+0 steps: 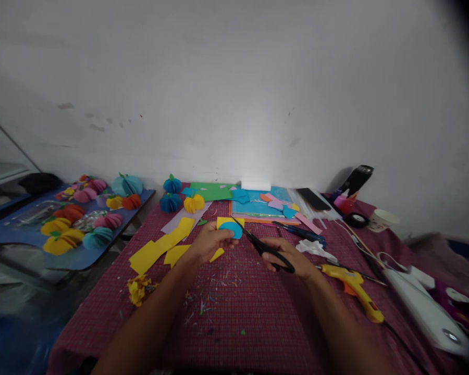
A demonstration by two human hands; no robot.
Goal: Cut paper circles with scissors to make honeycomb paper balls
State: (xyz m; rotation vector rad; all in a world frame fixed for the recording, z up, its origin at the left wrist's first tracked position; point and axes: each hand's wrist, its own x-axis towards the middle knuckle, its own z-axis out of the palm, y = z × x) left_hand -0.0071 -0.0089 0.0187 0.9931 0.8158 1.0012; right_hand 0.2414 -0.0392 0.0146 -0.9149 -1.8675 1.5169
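Centrally, worktop [234, 312] under a maroon checked cloth, strewn with paper snips. Side table [31, 234] at left carries folded paper balls. Both forearms reach forward from the lower edge, converging mid-cloth. Yellow paper strips [160, 247] lie left of the hands; yellow glue gun [355, 291] lies right, near the right wrist. Right hand [293, 258] closed through the black scissors [263, 247] handles, blades parted and angled up-left. Left hand [209, 242], palm down, fingers pinching a blue paper disc [231, 229] backed by yellow paper, raised just above the cloth at the blade tips.
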